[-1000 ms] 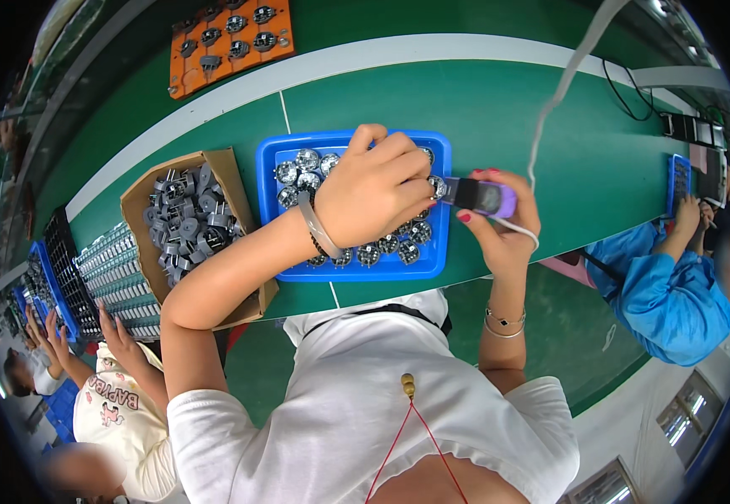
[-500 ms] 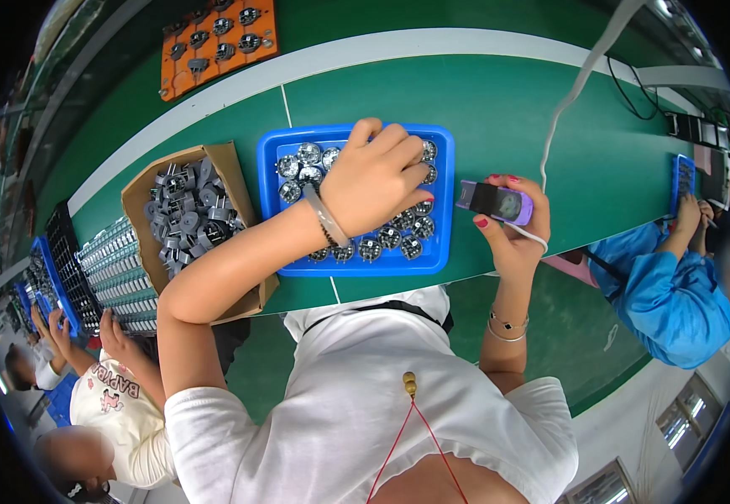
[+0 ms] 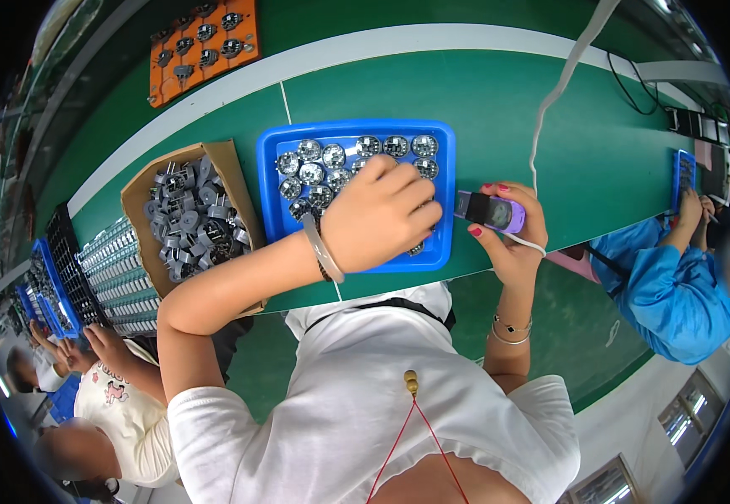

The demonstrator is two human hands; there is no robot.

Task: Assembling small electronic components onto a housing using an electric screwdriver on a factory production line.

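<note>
My left hand [image 3: 382,214] is over the near right part of a blue tray [image 3: 270,227], palm down with its fingers curled. Its fingertips are hidden, so whatever they grip does not show. Round silver parts with faceted tops [image 3: 309,150] lie in the tray, several partly covered by my hand and wrist. Just right of the tray, my right hand [image 3: 516,248] is wrapped round a small purple handheld device [image 3: 502,213] with a dark screen. A pale cord loops across that hand's fingers. The device's dark end points toward the tray.
A cardboard box [image 3: 235,181] of grey pronged parts stands left of the tray, beside racks of small parts [image 3: 120,260]. An orange board [image 3: 207,63] with dark parts lies at the far left. A white cable [image 3: 551,101] hangs at right. Co-workers sit on both sides.
My left hand has moved nearer and slightly right over the tray, uncovering silver parts along its far side. The purple device has dropped slightly nearer, still in my right hand.
</note>
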